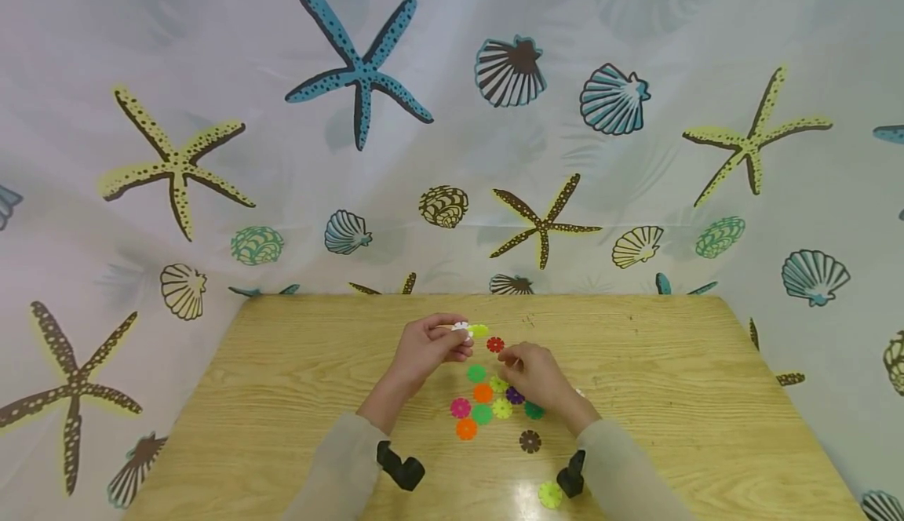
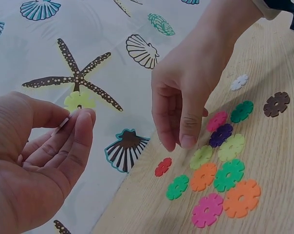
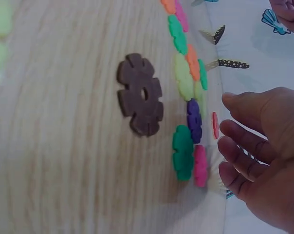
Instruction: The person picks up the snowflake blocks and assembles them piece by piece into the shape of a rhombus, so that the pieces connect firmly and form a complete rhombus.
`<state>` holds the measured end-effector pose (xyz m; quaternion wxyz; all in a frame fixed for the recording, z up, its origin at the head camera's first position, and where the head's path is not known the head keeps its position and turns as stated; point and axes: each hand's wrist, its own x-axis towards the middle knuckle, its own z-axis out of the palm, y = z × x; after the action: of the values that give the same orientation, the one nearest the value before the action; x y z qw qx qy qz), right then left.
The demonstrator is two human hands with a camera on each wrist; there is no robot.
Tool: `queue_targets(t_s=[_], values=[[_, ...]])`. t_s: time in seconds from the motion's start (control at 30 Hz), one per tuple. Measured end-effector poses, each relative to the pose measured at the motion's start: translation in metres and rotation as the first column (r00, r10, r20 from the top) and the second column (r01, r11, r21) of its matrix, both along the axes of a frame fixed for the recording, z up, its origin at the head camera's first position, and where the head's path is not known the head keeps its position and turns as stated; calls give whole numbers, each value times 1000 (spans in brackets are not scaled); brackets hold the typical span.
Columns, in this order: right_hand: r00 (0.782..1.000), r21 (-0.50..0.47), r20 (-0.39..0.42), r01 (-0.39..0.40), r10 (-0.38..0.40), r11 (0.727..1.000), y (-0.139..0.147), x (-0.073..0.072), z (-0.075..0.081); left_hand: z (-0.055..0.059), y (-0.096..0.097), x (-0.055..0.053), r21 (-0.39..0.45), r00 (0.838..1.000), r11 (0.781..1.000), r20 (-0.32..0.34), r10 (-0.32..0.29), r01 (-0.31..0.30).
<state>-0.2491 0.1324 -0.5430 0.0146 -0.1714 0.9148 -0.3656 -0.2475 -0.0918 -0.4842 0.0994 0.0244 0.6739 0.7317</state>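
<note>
While the left hand [image 1: 432, 342] is raised over the far part of the table [image 1: 671, 395], its thumb and fingers pinch a small notched white disc [image 1: 461, 326] and a bright yellow disc [image 1: 480, 331], which sit side by side at the fingertips; whether their slots are locked together cannot be told. The right hand [image 1: 534, 373] hovers above the loose pieces, its fingers gently bent with the thumb close to them, and the right wrist view shows nothing gripped. Just beyond its fingertips lies a red disc [image 1: 495, 345], apart from the rest. Between and below the two hands lies a loose cluster: a light green disc [image 1: 476, 374] at the far end, then an orange disc [image 1: 483, 393], a second green piece [image 1: 482, 414], a magenta disc [image 1: 461, 408] and another orange piece [image 1: 466, 429] at the near left. Two pale yellow discs [image 1: 502, 408] lie right of these, with a purple disc [image 1: 515, 395], a dark green disc [image 1: 534, 410] and a pink disc [image 2: 217, 121] close to the right hand. A brown disc [image 1: 530, 442] lies nearer the person, and a yellow piece [image 1: 550, 495] nearer still. Behind the table hangs a pale cloth [image 1: 452, 152] printed with starfish and shells.
</note>
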Motion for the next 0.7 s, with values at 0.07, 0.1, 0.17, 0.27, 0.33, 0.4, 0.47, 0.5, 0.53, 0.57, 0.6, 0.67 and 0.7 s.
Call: queue_targets(t_s=[0.07, 0.1, 0.17, 0.27, 0.33, 0.4, 0.47, 0.5, 0.53, 0.57, 0.6, 0.67, 0.7], values=[[1000, 18, 4, -18, 18, 1000, 1, 0, -3, 0, 0, 0, 5, 1000, 1000, -2, 1, -1], [1000, 27, 10, -24, 23, 999, 2, 0, -5, 0, 0, 0, 7, 1000, 1000, -3, 1, -1], [999, 43, 21, -39, 38, 998, 2, -1, -7, 1, 0, -1, 10, 1000, 1000, -2, -2, 2], [999, 53, 27, -46, 45, 998, 3, -2, -10, 1, 0, -1, 10, 1000, 1000, 1, -5, 5], [998, 54, 30, -52, 50, 997, 2, -2, -10, 1, 0, -1, 8, 1000, 1000, 0, -6, 6], [998, 57, 32, -58, 56, 997, 2, -2, -10, 2, 0, -1, 5, 1000, 1000, 0, -5, 5], [997, 59, 36, -66, 64, 996, 2, -2, -10, 2, 0, 0, 6, 1000, 1000, 0, -3, 3], [997, 58, 40, -69, 67, 996, 2, -2, -11, 2, 0, 0, 7, 1000, 1000, 1, -3, 3], [997, 55, 44, -71, 68, 996, 2, -2, -11, 2, -1, 0, 6, 1000, 1000, -1, -4, 4], [996, 52, 49, -71, 69, 996, 2, -2, -11, 3, -1, 1, 5, 1000, 1000, -1, -4, 4], [996, 48, 51, -71, 69, 996, 2, -2, -11, 3, -1, 1, 5, 1000, 1000, -2, -5, 5], [996, 42, 54, -71, 68, 997, 2, -2, -10, 4, -2, 1, 3, 1000, 1000, -3, -8, 8], [996, 42, 53, -70, 68, 997, 2, -2, -10, 4, -2, 1, 2, 1000, 1000, -3, -9, 9]])
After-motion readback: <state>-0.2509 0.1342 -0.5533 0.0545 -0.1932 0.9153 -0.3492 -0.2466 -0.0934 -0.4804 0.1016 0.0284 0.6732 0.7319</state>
